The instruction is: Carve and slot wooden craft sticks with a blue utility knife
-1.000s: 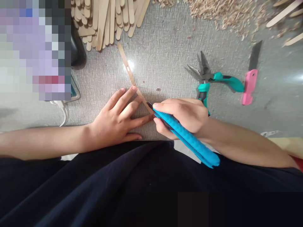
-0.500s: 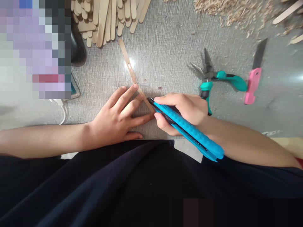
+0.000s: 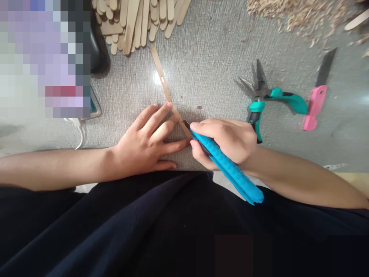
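My left hand [image 3: 150, 134] lies palm down with its fingers spread, its fingertips pressing on a craft stick [image 3: 186, 130] on the table. In my right hand [image 3: 227, 138] is a blue utility knife [image 3: 227, 165], its black tip against that stick between my hands. The blade itself is mostly hidden. Beyond the left fingertips runs a slotted craft stick [image 3: 159, 65] at a different angle; whether it joins the one under my fingers I cannot tell.
A heap of craft sticks [image 3: 138, 23] lies at the back. Wood shavings [image 3: 300, 13] are spread at back right. Open pliers [image 3: 261, 92] with teal handles and a pink-handled blade [image 3: 315, 104] rest at right. A white cable [image 3: 81, 134] is at left.
The view has shifted slightly, so the table's things sit further right. The rear end of the utility knife has swung left and down; its tip stays at the stick. My left hand keeps its spread.
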{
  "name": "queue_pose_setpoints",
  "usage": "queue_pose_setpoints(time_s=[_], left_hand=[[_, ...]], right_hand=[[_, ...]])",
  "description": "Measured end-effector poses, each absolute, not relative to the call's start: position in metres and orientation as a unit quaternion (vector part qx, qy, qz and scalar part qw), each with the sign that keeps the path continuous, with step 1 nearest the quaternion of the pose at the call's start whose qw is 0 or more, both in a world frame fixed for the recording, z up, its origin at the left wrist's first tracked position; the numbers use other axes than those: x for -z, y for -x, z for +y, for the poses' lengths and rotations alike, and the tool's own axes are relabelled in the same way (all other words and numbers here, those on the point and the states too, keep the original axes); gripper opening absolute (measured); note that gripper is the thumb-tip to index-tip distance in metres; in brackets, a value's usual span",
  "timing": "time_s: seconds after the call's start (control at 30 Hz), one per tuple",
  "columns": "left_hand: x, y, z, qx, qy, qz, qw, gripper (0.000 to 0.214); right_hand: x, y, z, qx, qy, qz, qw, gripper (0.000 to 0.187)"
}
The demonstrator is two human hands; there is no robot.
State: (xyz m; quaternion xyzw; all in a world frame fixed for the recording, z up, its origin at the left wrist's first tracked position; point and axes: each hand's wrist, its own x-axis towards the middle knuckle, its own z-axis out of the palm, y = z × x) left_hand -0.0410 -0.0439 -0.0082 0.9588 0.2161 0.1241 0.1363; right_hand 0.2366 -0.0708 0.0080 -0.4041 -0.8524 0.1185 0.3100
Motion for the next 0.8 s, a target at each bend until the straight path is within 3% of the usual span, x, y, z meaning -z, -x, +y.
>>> queue_pose_setpoints(time_s=[0.6, 0.8], left_hand=[[0.0020, 0.0383, -0.0398, -0.094, -0.967, 0.210, 0.106, 0.077], [0.0039, 0.0384, -0.0391, -0.103, -0.967, 0.209, 0.106, 0.085]], right_hand=[[-0.0100, -0.2423, -0.0721, -0.095, 0.364, -0.877, 0.299, 0.034], [-0.0096, -0.2410, -0.0745, -0.084, 0.370, -0.873, 0.306, 0.031]])
